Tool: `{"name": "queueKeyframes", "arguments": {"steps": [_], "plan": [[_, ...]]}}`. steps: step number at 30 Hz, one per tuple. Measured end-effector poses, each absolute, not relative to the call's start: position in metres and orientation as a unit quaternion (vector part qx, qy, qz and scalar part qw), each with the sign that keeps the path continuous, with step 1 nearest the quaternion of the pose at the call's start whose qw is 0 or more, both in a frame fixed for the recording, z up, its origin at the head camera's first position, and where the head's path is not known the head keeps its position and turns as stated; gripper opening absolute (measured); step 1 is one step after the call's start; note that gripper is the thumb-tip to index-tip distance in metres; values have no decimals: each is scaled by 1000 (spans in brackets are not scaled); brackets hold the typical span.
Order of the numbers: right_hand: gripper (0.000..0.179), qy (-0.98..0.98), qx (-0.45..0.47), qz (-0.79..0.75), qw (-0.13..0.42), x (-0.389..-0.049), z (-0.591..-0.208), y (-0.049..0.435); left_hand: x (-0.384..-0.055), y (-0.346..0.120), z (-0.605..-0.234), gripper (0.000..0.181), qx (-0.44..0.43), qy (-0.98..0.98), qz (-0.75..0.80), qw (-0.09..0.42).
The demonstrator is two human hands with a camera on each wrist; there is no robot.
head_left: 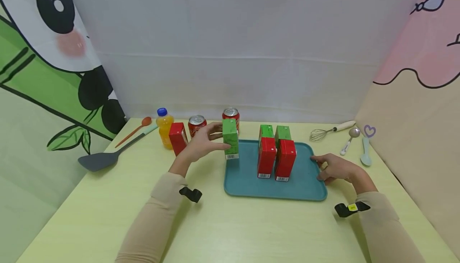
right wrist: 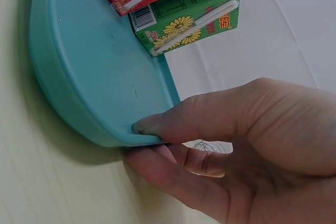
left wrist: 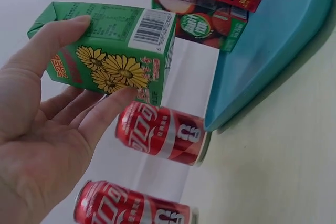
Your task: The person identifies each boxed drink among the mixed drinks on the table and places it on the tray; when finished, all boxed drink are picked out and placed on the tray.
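Note:
My left hand grips a green drink carton printed with yellow flowers, thumb on one side and fingers on the other. In the head view the carton overlaps the left end of the teal tray; its barcode end shows in the left wrist view. My right hand pinches the tray's right rim, with the thumb on top and fingers underneath. On the tray stand two red cartons in front and two green cartons behind them.
Left of the tray stand a red carton, an orange juice bottle and two cola cans. A spatula and red spoon lie far left. At right are a whisk, a metal scoop and a pale spoon.

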State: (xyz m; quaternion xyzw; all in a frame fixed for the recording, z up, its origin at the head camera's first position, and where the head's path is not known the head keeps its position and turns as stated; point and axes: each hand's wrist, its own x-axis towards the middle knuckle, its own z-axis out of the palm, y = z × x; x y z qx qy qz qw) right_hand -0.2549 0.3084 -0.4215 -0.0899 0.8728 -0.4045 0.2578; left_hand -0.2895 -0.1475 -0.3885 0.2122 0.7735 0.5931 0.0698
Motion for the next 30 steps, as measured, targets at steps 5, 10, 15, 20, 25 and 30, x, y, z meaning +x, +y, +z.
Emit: {"name": "queueKeyframes", "arguments": {"steps": [5, 10, 15, 20, 25, 30], "plan": [[80, 874, -88, -403, 257, -255, -423, 309, -296, -131, -397, 71, 210, 775, 593, 67], [80, 875, -84, -401, 258, -257, -424, 308, -304, -118, -404, 73, 217, 764, 605, 61], [81, 875, -85, -401, 258, -257, -423, 307, -309, -110, -412, 77, 222, 763, 602, 78], [80, 875, -84, -401, 260, -258, -422, 310, -313, -105, -417, 81, 229, 766, 594, 85], [80, 874, -85, -403, 256, -258, -421, 311, -320, -97, -421, 81, 247, 763, 591, 87], [80, 874, -92, -403, 257, -258, -422, 310, -322, -90, -426, 81, 249, 765, 586, 93]]}}
